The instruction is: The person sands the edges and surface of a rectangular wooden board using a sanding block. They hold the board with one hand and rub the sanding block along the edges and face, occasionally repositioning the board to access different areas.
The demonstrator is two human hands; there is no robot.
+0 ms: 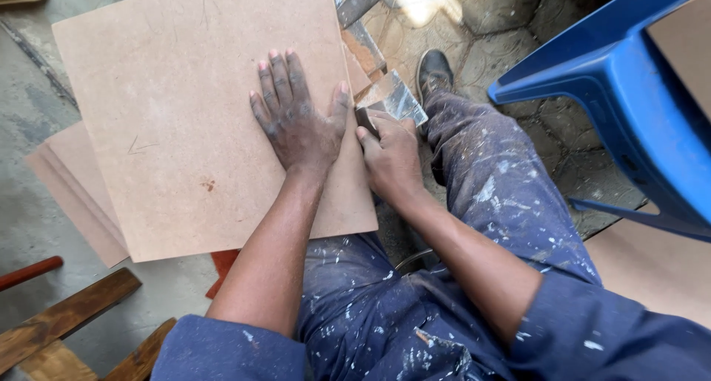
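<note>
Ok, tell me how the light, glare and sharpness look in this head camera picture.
Head view: soft, even daylight on the brown board, with only a faint shadow beside the left hand; a blown-out bright patch of sun on the paving at the top edge; the right hand and the scraper blade are sharp; the blue chair at the right edge looks stretched, as by a wide lens.

Soft even daylight, bright sun patch [415, 0] on paving at top, faint shadows, sharp focus throughout

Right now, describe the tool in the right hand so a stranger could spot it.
Start at the big tan board on the lap. At its right edge, the right hand holds a putty knife. Its flat, smeared metal blade sets it apart from the boards around it.
</note>
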